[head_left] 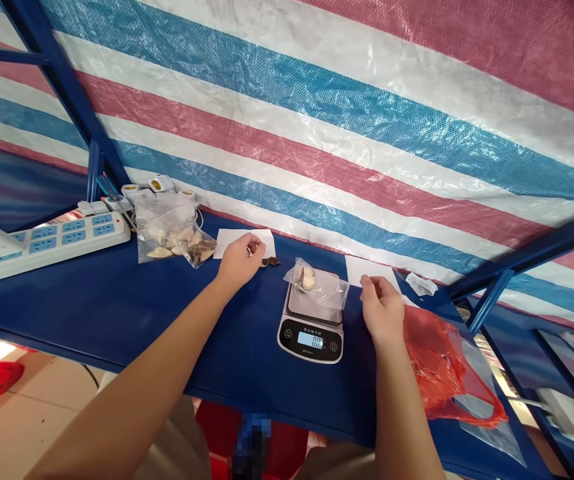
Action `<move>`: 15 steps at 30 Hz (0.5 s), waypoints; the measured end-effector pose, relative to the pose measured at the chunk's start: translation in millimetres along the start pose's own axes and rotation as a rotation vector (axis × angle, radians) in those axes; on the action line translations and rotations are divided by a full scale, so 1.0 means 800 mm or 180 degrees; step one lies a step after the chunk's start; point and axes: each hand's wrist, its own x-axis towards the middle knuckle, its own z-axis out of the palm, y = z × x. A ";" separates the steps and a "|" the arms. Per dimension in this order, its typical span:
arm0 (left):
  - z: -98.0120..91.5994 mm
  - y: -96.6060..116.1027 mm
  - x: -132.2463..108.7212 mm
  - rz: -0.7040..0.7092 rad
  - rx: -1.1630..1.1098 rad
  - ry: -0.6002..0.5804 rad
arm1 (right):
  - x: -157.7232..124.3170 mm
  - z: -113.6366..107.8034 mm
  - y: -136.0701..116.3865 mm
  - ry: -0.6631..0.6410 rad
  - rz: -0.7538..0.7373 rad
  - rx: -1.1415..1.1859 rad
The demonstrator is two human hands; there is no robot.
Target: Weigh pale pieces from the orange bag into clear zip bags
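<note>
Hiding: fingers of left hand (239, 261) and right hand (381, 308) were curled; grip could not be told.
Bag (317, 280): clear, pale pieces were seen inside.

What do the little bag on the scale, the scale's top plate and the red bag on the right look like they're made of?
Little bag: thin clear plastic film, glossy and crinkled; pale pieces show through it.
Top plate: probably brushed metal, matte grey with a soft sheen, though it could be coated plastic.
Red bag: thin translucent plastic, wrinkled, with shiny creases.
</note>
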 end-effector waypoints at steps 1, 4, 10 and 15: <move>0.004 -0.005 0.001 0.0162 0.0174 0.0092 | -0.001 0.000 0.000 0.0088 -0.0042 -0.0136; 0.016 -0.017 -0.002 0.0795 0.0553 0.0017 | 0.000 0.000 -0.001 0.0340 -0.0003 -0.0296; 0.024 -0.024 -0.010 0.1003 0.0922 -0.0571 | 0.002 -0.002 -0.001 0.0551 0.0038 -0.0196; 0.023 -0.019 -0.010 0.0709 0.0562 -0.0443 | 0.002 0.003 0.002 0.0639 -0.0155 -0.0040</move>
